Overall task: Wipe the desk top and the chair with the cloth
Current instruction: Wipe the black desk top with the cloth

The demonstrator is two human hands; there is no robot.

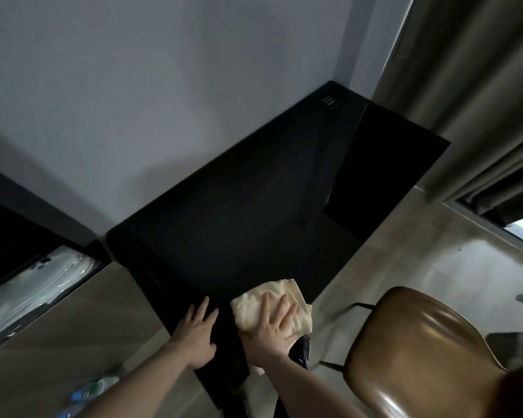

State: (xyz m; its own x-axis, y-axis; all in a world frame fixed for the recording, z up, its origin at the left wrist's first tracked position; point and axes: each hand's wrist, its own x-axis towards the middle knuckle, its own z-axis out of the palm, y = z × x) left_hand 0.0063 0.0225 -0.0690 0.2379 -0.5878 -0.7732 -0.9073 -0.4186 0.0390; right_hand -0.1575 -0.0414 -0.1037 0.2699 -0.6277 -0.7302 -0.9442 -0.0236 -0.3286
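The black desk top (239,212) runs from the near edge back into the wall corner. A cream cloth (254,303) lies bunched on its near right corner. My right hand (274,328) presses flat on the cloth with the fingers spread. My left hand (198,333) rests flat on the desk's near edge, just left of the cloth, holding nothing. The brown leather chair (420,351) stands to the right of the desk, turned away from it, untouched.
A wooden surface (73,321) adjoins the desk on the left, with plastic bottles (91,390) at its near end. A small socket panel (330,101) sits in the desk's far corner. Curtains (471,86) hang at the right above a tiled floor (420,251).
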